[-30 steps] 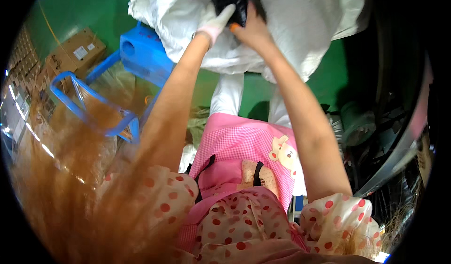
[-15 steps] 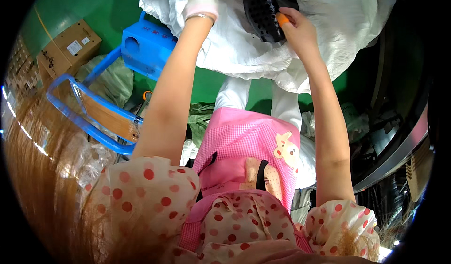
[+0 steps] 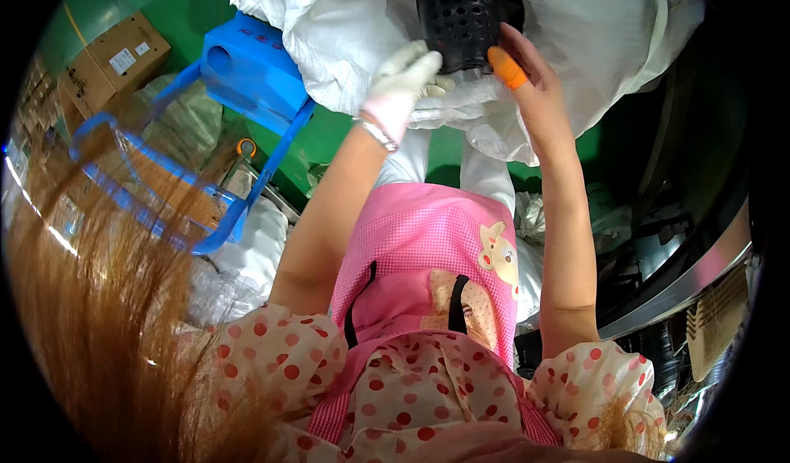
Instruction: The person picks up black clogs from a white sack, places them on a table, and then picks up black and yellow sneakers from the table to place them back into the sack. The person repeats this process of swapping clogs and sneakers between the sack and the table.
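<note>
**Bright in the Middle, Murky at the Right, Bent at the Rim**

Lit brightly over the white sack [image 3: 584, 60] and pink apron [image 3: 420, 224], with soft grey shading in the folds. Crisp enough at the left hand [image 3: 401, 83] and right hand [image 3: 539, 101], and around the holes of the dark perforated item [image 3: 455, 20]. Shadowed on the green floor [image 3: 444, 150] between the trouser legs. Sunk in near-black along the right, save for a sheen on a curved metal edge [image 3: 679, 292]. Streaked with white glare at far left. Soft and hazy through the brown hair [image 3: 90, 315], partly veiling the blue frame [image 3: 222, 234]. Bowed toward the edges, with black corners.
</note>
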The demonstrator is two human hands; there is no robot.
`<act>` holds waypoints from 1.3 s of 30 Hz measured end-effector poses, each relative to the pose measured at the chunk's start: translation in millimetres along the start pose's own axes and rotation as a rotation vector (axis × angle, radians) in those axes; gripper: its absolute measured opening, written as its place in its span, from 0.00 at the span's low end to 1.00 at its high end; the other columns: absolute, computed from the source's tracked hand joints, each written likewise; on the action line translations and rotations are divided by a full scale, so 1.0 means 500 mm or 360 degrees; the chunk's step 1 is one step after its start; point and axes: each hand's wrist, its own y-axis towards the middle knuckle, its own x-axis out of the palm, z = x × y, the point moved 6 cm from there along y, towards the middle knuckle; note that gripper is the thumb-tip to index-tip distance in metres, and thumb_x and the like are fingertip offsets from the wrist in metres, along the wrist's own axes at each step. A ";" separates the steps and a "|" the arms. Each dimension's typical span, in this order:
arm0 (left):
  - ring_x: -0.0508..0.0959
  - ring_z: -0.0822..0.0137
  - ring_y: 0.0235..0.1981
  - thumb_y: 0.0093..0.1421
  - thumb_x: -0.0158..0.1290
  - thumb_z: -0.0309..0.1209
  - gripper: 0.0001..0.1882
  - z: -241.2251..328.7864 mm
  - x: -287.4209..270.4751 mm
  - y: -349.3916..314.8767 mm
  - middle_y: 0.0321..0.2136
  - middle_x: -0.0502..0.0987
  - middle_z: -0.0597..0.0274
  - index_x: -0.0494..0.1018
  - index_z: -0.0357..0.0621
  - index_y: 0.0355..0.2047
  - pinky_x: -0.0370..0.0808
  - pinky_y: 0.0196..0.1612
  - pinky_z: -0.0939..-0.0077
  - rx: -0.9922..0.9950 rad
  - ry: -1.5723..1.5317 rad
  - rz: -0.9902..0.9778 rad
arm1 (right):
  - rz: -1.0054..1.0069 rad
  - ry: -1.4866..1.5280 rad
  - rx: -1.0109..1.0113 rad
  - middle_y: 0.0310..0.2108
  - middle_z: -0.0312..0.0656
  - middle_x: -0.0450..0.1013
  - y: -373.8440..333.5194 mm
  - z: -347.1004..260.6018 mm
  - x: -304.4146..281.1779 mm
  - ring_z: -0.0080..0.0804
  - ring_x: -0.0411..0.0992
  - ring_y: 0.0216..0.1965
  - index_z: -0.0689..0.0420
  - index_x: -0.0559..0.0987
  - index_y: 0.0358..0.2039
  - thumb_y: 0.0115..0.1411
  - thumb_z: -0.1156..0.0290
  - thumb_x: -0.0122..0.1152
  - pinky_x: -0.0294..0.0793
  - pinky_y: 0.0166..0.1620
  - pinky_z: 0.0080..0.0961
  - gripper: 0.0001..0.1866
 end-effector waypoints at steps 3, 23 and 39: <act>0.80 0.66 0.30 0.62 0.50 0.28 0.20 -0.053 0.004 0.038 0.38 0.77 0.55 0.65 0.34 0.54 0.75 0.36 0.75 0.0201 0.0459 0.0268 | 0.0036 -0.0672 -0.0154 0.51 0.50 0.71 0.015 0.037 0.001 0.40 0.72 0.50 0.60 0.68 0.59 0.54 0.61 0.67 0.69 0.53 0.29 0.34; 0.78 0.48 0.42 0.59 0.49 0.42 0.22 0.383 0.030 0.264 0.43 0.77 0.43 0.74 0.38 0.46 0.73 0.48 0.62 0.0886 0.2788 0.0473 | 0.0599 -0.1054 -0.0753 0.36 0.54 0.77 0.287 -0.229 0.008 0.53 0.75 0.40 0.62 0.77 0.41 0.62 0.55 0.48 0.74 0.45 0.41 0.22; 0.78 0.45 0.41 0.57 0.51 0.43 0.21 0.338 0.064 0.323 0.40 0.77 0.41 0.76 0.38 0.40 0.74 0.46 0.59 0.1216 0.2486 0.0841 | 0.0099 -0.1607 -0.0230 0.30 0.50 0.78 0.366 -0.218 -0.054 0.45 0.77 0.35 0.61 0.79 0.32 0.58 0.63 0.54 0.74 0.39 0.38 0.14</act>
